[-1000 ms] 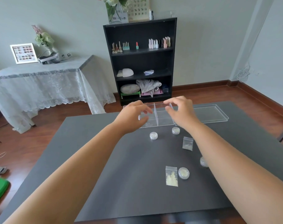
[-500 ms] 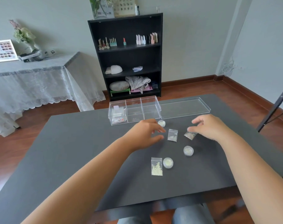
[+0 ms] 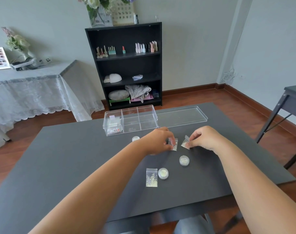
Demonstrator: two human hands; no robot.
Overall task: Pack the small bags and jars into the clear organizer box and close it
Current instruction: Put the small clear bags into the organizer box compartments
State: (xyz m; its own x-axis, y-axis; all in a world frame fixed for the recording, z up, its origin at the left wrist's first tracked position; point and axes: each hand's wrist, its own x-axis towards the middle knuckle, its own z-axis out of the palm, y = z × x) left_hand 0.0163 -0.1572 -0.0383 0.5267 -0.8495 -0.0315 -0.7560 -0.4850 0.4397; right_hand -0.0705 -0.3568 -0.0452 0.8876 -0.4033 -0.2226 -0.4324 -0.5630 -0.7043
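Note:
The clear organizer box point(image 3: 129, 121) stands open at the far side of the dark table, with small items in its left compartment. Its lid point(image 3: 181, 116) lies flat to its right. My left hand point(image 3: 158, 140) pinches a small clear bag point(image 3: 174, 145) just in front of the box. My right hand point(image 3: 204, 138) pinches another small bag point(image 3: 185, 143) beside it. A third bag point(image 3: 151, 177) lies nearer me with a jar point(image 3: 163, 173) touching its right side. Another jar point(image 3: 184, 160) sits below my hands, and one jar point(image 3: 135, 138) stands left of my left hand.
The dark table point(image 3: 73, 166) ends close behind the box. A black shelf point(image 3: 127, 65) stands against the wall beyond. A lace-covered table point(image 3: 29, 88) is at the left, and a grey table point(image 3: 291, 102) at the right edge.
Both hands drew back from the organizer box toward me. My left hand closed on a bag lying on the table, and my right hand took hold of another.

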